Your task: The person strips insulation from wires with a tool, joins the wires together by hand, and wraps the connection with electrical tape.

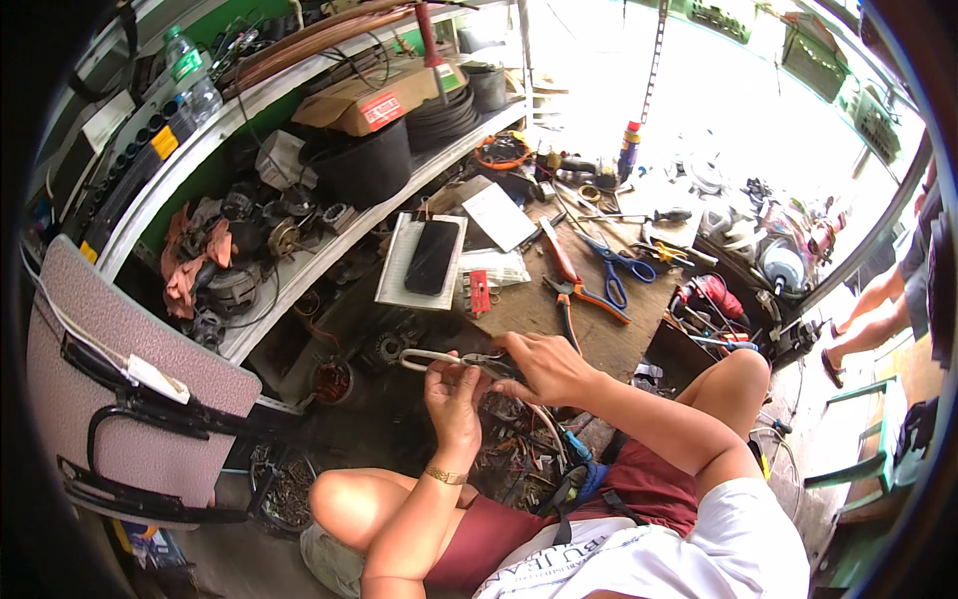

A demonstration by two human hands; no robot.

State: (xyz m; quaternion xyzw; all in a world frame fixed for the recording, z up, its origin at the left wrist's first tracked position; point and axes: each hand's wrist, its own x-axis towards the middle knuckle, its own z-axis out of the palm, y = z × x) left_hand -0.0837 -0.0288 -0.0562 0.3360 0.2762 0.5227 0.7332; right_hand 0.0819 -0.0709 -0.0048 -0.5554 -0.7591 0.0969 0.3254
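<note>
In front of my knees, both hands are together at a tool with a metal head and pale handles that form a long loop (431, 355); it looks like snips or pliers. My left hand (454, 397), palm up, grips it near the pivot, the handles pointing left. My right hand (542, 369) closes its bent fingers at the metal head, and its fingertips are partly hidden. Beyond the hands, orange-and-black pliers (584, 290) and blue-handled scissors (614, 272) lie on the wooden worktop (627, 337). Below the hands is a heap of wires and scraps (514, 449).
A phone (433, 258) rests on a notepad (389, 275). Shelves (299, 275) with motor parts and a black tub (374, 165) stand left. A pink-grey chair (130, 339) is nearby. At right are a toolbox (679, 349), a green stool (868, 449) and another person's legs (878, 299).
</note>
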